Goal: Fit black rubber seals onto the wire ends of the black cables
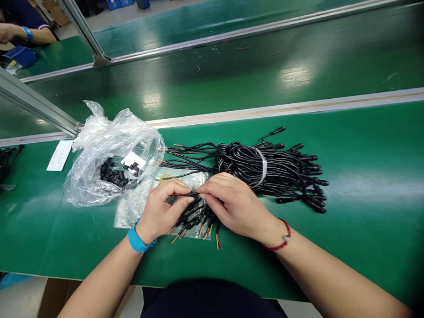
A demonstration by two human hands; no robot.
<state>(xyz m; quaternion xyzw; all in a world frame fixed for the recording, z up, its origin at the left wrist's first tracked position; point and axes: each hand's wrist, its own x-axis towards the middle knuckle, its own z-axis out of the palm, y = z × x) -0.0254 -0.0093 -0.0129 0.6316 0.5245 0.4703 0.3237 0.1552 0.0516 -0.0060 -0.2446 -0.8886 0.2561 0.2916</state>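
Between my two hands runs the end of a black cable (195, 195). My left hand (165, 206), with a blue band at the wrist, pinches its wire end, where a little red wire shows. Just to the right, my right hand (230, 200) grips the black sheath with thumb and forefinger. Small dark parts at the fingertips are too tiny to make out. Below the fingers hang several cable ends (189, 221) with bare red and yellow wires. Behind my right hand lies a thick bundle of black cables (240, 160), tied with a pale band.
An open clear plastic bag (90, 168) holds small black parts (113, 174). A flat clear bag (125, 213) lies partly under my hands. A paper slip (60, 155) and dark cables (3, 164) are at left. Beyond a metal post (32, 100), another person's hand (1, 33) shows.
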